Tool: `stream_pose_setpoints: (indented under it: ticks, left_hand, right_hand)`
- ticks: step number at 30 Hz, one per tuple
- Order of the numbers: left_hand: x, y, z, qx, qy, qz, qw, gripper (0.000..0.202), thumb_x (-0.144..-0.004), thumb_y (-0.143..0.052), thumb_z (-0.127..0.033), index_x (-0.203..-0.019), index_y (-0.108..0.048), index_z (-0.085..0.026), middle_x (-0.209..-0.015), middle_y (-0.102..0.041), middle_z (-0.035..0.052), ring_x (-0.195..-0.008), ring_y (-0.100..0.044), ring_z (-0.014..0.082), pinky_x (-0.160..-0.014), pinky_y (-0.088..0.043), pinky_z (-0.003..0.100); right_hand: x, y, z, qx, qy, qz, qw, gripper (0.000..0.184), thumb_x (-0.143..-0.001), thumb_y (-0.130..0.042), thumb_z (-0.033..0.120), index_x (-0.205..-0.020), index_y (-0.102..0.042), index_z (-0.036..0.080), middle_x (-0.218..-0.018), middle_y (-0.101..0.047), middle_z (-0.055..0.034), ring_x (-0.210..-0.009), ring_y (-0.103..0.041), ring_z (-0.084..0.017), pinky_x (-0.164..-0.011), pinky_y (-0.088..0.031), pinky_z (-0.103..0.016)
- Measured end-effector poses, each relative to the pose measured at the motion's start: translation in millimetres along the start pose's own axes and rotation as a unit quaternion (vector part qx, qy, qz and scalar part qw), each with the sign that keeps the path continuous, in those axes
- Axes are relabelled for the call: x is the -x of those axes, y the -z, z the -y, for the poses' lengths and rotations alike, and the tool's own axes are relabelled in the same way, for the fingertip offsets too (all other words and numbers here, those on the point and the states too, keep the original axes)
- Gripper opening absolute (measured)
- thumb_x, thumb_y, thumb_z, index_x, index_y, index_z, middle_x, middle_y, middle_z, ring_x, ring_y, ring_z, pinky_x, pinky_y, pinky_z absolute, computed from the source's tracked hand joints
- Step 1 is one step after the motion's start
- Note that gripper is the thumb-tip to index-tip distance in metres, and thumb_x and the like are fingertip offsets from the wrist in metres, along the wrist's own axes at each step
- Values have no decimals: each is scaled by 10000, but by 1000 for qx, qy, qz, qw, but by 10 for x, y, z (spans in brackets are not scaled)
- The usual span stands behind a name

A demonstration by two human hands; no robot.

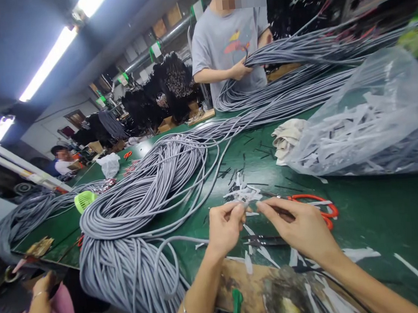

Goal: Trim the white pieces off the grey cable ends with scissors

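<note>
My left hand [224, 226] and my right hand [297, 226] meet above the green table [379, 210], fingers pinched together. Between the fingertips is the end of a grey cable [172, 240] that curves in from the left, with pale paper-like strips at its tip. Just beyond my right hand lie orange-handled scissors [319, 204]. Several white strips [242, 192] are scattered on the table under and ahead of both hands.
Big coils of grey cable [143, 195] cover the table's left and hang over its edge. A clear plastic bag of scraps [373, 124] sits at the right beside a folded cloth [287, 138]. A person in a grey shirt [227, 44] handles cables across the table. Another person's hand [39, 295] is at bottom left.
</note>
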State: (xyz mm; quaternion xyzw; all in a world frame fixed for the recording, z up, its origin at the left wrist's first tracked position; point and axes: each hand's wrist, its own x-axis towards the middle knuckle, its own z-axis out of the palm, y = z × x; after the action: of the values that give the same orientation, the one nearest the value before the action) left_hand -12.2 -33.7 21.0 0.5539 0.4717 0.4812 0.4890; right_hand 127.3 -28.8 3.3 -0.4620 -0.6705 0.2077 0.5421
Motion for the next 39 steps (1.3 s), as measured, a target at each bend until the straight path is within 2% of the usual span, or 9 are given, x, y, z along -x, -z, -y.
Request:
stream_pose_setpoints:
  ticks: [6,14,20,24,34,39]
  left_hand:
    - [11,-17,-12,43,16,26,999,570,-641,-613,-661,-506,-479,-124,-421,-338,-67,-351,-238,9,-359,-155,184]
    - [11,-39,47,195,41,87,976,498,-642,-692,-572,-698,-623,-82,-485,-373,-70,-318,-199,-20,-325,-89,161]
    - [29,-43,37,202,33,66,977,463,-625,-731,-522,-729,-633,-82,-466,-412,-63,-315,-223,-16,-324,-103,153]
    - [21,-30,44,209,46,82,974,467,-621,-730,-530,-717,-631,-83,-466,-410,-65,-306,-211,-20,-321,-87,151]
    - [30,-39,9,283,94,111,948,452,-596,-763,-501,-726,-594,-102,-429,-397,-80,-287,-184,-20,-297,-75,136]
    - [13,-41,46,260,71,89,959,472,-579,-770,-510,-727,-588,-101,-435,-431,-74,-275,-188,-30,-306,-57,143]
  right_hand:
    - [-8,-7,-11,-68,-37,34,996,302,-778,-492,375,-593,-641,188,-519,-622,-6,-450,-560,-131,-401,-411,-198]
    - [-36,-10,56,-159,-73,47,983,348,-753,-523,458,-563,-611,180,-477,-561,0,-403,-465,-112,-385,-385,-211]
    - [-25,9,26,-100,-49,41,993,335,-763,-512,434,-589,-650,184,-517,-598,-16,-446,-516,-132,-399,-397,-211]
    - [-9,21,-2,-74,-26,39,996,347,-783,-489,421,-592,-655,184,-506,-602,-17,-416,-503,-128,-371,-369,-215]
    - [-23,38,58,-86,-2,45,995,363,-800,-496,446,-596,-652,191,-508,-621,-12,-409,-518,-123,-357,-372,-209]
    - [-18,47,74,-72,-8,23,997,375,-802,-491,466,-582,-643,203,-507,-616,-7,-417,-525,-130,-361,-387,-214]
